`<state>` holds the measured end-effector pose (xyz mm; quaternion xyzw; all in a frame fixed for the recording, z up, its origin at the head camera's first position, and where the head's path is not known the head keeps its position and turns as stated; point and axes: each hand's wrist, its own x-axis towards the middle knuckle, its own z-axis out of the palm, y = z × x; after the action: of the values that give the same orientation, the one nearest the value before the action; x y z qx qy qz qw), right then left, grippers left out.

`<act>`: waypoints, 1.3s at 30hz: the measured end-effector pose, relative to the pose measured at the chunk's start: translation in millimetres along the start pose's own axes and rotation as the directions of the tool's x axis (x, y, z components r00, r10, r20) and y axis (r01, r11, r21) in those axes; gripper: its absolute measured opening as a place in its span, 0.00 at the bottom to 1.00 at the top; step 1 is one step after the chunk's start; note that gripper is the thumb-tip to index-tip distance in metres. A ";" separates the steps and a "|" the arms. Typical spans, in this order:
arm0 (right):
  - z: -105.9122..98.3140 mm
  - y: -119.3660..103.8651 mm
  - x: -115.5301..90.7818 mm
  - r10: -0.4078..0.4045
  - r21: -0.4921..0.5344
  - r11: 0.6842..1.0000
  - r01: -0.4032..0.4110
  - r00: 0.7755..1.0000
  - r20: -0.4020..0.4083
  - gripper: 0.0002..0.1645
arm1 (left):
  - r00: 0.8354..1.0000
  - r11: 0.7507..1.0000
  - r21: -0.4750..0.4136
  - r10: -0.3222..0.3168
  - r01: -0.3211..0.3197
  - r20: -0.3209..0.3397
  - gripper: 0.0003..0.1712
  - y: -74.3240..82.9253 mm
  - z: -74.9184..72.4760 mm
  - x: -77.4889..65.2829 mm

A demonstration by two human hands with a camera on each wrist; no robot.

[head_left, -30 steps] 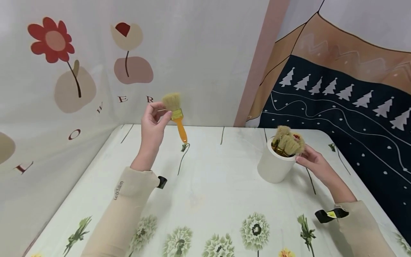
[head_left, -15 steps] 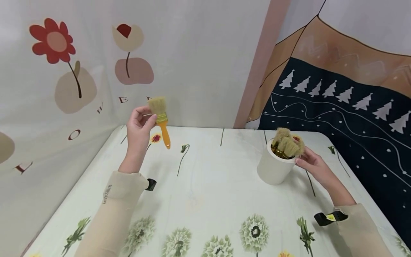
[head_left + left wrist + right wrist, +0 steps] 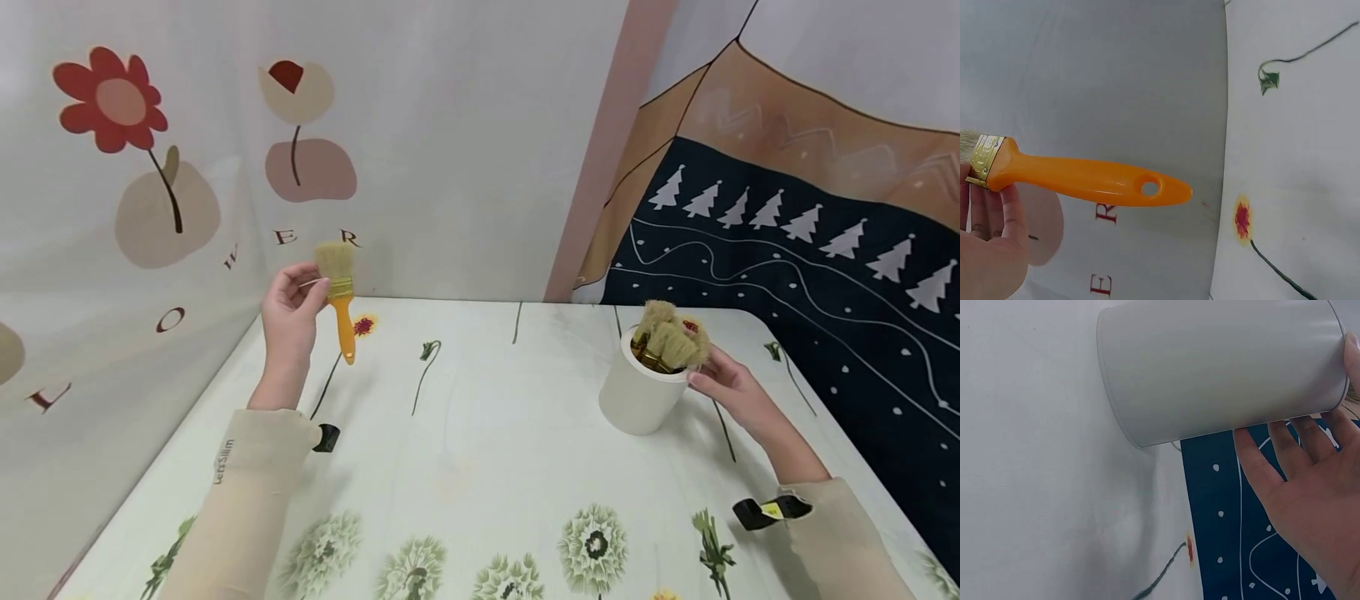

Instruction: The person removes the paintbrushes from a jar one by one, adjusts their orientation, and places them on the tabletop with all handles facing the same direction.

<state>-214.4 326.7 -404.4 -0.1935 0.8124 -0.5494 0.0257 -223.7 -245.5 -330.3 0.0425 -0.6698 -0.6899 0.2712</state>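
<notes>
My left hand (image 3: pixel 288 321) pinches a paintbrush (image 3: pixel 343 325) at its gold metal band. Its pale bristles point up and its orange handle hangs down, well above the tabletop. In the left wrist view the handle (image 3: pixel 1091 178), with a hanging hole near its tip, stretches out past the fingers. At the right, my right hand (image 3: pixel 731 387) holds a white cylindrical pot (image 3: pixel 636 396) near its rim. The right wrist view has the fingers (image 3: pixel 1257 456) along the pot's side and the thumb at its rim. Several more paintbrushes (image 3: pixel 667 342) stand bristles up in the pot, their handles hidden.
A white tabletop (image 3: pixel 487 433) printed with flowers lies beneath both hands. Behind it hangs a pale cloth (image 3: pixel 465 167) with flowers and letters. A dark blue cloth (image 3: pixel 817 333) with white trees hangs along the right side.
My left hand has carried the paintbrush left and slightly down, and the handle now hangs more upright. The right hand and the pot stay in place.
</notes>
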 end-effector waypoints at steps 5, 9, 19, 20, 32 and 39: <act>-0.3 -0.1 0.5 -0.006 0.016 1.000 0.005 1.000 0.005 0.38 | 0.998 0.999 0.017 -0.041 0.042 -0.037 0.12 -6.6 -12.9 5.4; -0.3 -0.6 0.4 0.002 0.019 1.000 -0.002 1.000 0.005 0.38 | 0.994 0.995 0.040 -0.094 0.096 -0.060 0.13 -11.9 -23.4 9.2; 0.4 -0.7 -0.2 -0.003 0.010 1.000 0.003 1.000 -0.003 0.38 | 0.977 0.975 0.107 -0.182 0.194 -0.112 0.16 -30.1 -49.3 14.6; 0.5 -0.7 -0.2 -0.003 0.011 1.000 0.003 1.000 -0.003 0.38 | 0.975 0.973 0.111 -0.191 0.204 -0.118 0.16 -32.0 -51.6 15.1; 0.5 -0.6 0.2 -0.025 0.038 0.999 0.025 1.000 -0.001 0.38 | 0.948 0.919 0.241 -0.284 0.311 -0.142 0.23 -47.3 -79.3 25.8; 0.4 -0.6 -0.4 -0.035 0.042 0.998 0.035 0.999 -0.007 0.37 | 0.941 0.906 0.257 -0.315 0.338 -0.127 0.24 -54.7 -94.3 29.2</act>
<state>-213.8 326.3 -404.1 -0.2055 0.7971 -0.5675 0.0175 -226.1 -345.4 -382.6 0.2197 -0.7306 -0.6235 0.1710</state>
